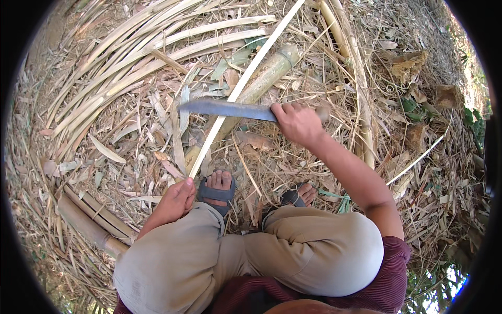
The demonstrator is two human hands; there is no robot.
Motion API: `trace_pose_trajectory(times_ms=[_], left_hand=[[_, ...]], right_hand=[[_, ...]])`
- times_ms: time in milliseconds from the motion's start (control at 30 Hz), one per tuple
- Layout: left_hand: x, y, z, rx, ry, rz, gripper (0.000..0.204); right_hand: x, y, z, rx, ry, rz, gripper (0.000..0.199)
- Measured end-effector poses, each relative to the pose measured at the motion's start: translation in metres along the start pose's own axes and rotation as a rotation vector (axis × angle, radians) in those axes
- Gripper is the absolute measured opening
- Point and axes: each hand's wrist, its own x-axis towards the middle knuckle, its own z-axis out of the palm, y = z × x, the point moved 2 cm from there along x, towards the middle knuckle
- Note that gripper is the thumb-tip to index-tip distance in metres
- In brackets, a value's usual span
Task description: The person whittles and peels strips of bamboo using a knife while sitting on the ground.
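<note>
My left hand (179,200) is closed round the near end of a long pale bamboo strip (252,65), which slants away up and to the right. In my right hand (299,123) is a machete (235,110), gripped at the handle, with its blade pointing left. The blade lies across the strip, about midway along what shows; whether its edge bites into the strip I cannot tell. Beneath both, a thick bamboo pole (266,76) rests on the ground at a similar slant.
Many split bamboo strips (130,73) lie curved together at the upper left. Another pole (361,94) runs along the right, near cut stumps (415,137). Brown bamboo pieces (91,222) lie at lower left. Dry leaves and shavings cover the ground round my sandalled feet (217,189).
</note>
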Motion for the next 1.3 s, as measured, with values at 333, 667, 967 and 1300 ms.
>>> trace_pose_trajectory(times_ms=[333,667,967,1300], left_hand=[[-0.002,0.004,0.004,0.112,0.004,0.060,0.046],[-0.007,0.000,-0.002,0.032,-0.025,0.058,0.047],[0.005,0.009,-0.011,0.020,-0.019,-0.012,0.050],[0.013,0.030,-0.007,-0.016,0.036,-0.007,0.046]], right_hand=[[0.013,0.014,-0.019,-0.022,0.051,0.043,0.022],[0.026,0.073,-0.019,0.305,0.159,0.541,0.029],[-0.026,0.010,0.012,0.803,0.253,0.583,0.025],[-0.047,-0.056,-0.003,0.333,0.453,0.018,0.023]])
